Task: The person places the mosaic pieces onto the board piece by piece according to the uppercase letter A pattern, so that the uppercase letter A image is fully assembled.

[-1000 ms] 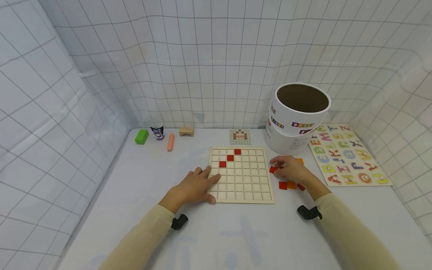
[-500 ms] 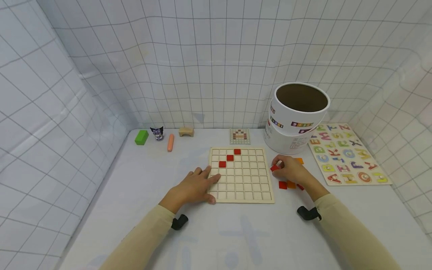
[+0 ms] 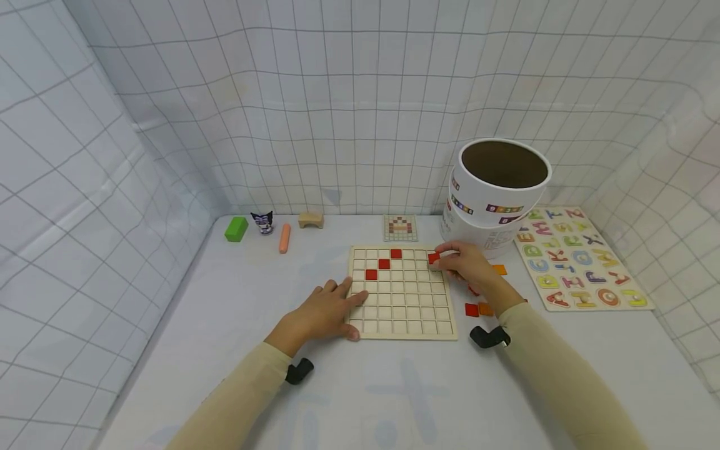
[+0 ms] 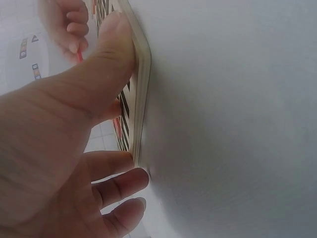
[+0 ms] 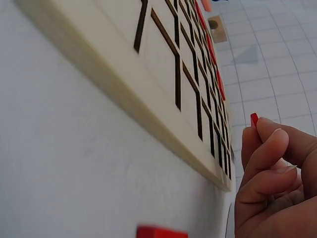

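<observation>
The right hand (image 3: 469, 265) is pinching a red square tile (image 3: 434, 257) between thumb and fingertips, holding it over the far right corner of the wooden grid board (image 3: 402, 292); in the right wrist view the tile (image 5: 254, 120) is showing only as a thin red edge above the fingers (image 5: 267, 144). Whether it is already touching a cell cannot be told. The left hand (image 3: 320, 309) is lying flat with relaxed fingers on the board's left edge, the thumb (image 4: 106, 64) pressing along the rim, holding nothing.

Three red tiles (image 3: 384, 263) are sitting in a diagonal run in the board's far left part, apart from the held tile. Loose red and orange tiles (image 3: 478, 309) are lying on the worktop (image 3: 394, 387) just right of the board, near the right wrist.

The likely risk is the tile coming down skewed, catching on the ribs between cells and sitting tilted or dropping into a neighbouring cell, since the fingertips are covering much of it. If the left hand is easing its pressure, a push from the right could be sliding the board on the worktop and jolting the seated tiles. The right forearm is also passing close over the loose tiles and could be sweeping them away from the board.
</observation>
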The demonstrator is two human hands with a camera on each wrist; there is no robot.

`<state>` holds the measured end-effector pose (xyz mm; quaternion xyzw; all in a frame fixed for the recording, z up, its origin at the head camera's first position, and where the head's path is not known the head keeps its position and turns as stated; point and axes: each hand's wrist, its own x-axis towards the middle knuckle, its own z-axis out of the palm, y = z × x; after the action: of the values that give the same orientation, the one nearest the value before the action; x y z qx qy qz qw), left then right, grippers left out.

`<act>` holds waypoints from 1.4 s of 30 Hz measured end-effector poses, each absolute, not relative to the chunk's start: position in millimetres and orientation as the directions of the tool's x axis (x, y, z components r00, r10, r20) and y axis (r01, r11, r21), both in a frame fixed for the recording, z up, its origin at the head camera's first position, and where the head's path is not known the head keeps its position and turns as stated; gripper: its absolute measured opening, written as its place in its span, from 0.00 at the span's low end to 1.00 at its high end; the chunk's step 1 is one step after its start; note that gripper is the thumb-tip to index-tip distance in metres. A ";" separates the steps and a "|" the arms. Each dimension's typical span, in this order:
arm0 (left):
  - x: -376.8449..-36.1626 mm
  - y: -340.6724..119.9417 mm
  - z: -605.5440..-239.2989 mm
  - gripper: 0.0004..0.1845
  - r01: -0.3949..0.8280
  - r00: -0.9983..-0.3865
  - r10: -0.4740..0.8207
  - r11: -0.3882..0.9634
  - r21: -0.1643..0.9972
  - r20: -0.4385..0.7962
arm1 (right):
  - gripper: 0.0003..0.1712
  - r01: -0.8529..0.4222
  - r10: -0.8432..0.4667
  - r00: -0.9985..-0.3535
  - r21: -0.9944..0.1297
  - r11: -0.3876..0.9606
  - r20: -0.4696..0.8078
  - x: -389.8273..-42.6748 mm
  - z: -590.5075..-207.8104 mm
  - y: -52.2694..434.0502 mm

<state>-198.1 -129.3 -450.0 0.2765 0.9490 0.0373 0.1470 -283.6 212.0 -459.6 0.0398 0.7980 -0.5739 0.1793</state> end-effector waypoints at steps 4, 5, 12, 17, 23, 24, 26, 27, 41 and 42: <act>-198.4 -129.3 -450.7 0.48 0.515 -0.804 0.537 0.843 0.153 -0.256 | 0.24 0.224 -0.189 -0.928 -0.885 0.409 -0.322 -291.7 -459.1 189.0; -198.5 -129.1 -450.8 0.48 0.515 -0.804 0.537 0.844 0.153 -0.256 | 0.23 0.199 -0.204 -0.928 -0.879 0.434 -0.311 -293.8 -460.0 184.2; -199.0 -128.7 -451.9 0.48 0.512 -0.807 0.530 0.848 0.140 -0.259 | 0.16 -0.012 -0.256 -0.946 -0.766 0.643 -0.200 -302.7 -465.0 162.1; -198.5 -129.0 -451.7 0.48 0.513 -0.804 0.533 0.846 0.147 -0.263 | 0.14 -0.063 -0.244 -0.956 -0.699 0.712 -0.162 -301.6 -465.2 156.6; -198.7 -130.3 -451.9 0.48 0.516 -0.801 0.538 0.843 0.155 -0.261 | 0.18 -0.046 -0.230 -0.958 -0.696 0.717 -0.174 -296.5 -458.2 165.4; -198.8 -130.5 -451.7 0.48 0.517 -0.800 0.540 0.842 0.156 -0.261 | 0.19 -0.036 -0.225 -0.958 -0.704 0.709 -0.178 -294.3 -455.1 170.7; -199.0 -130.9 -451.6 0.48 0.518 -0.799 0.542 0.840 0.161 -0.259 | 0.22 -0.007 -0.208 -0.960 -0.727 0.686 -0.187 -289.3 -448.6 185.5; -199.1 -131.2 -451.7 0.48 0.519 -0.799 0.543 0.839 0.161 -0.259 | 0.23 0.007 -0.203 -0.960 -0.742 0.670 -0.192 -286.1 -445.6 194.5; -198.8 -133.4 -452.0 0.48 0.516 -0.798 0.547 0.837 0.185 -0.251 | 0.25 0.099 -0.182 -0.937 -0.728 0.679 -0.298 -241.7 -455.0 282.1; -198.5 -134.0 -452.0 0.48 0.517 -0.798 0.549 0.835 0.186 -0.247 | 0.25 0.100 -0.181 -0.935 -0.716 0.691 -0.306 -241.1 -455.8 282.2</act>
<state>-198.5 -134.0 -452.0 0.2817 0.9467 0.0546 0.1466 -241.1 282.2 -455.8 -0.0225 0.9019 -0.3922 0.1794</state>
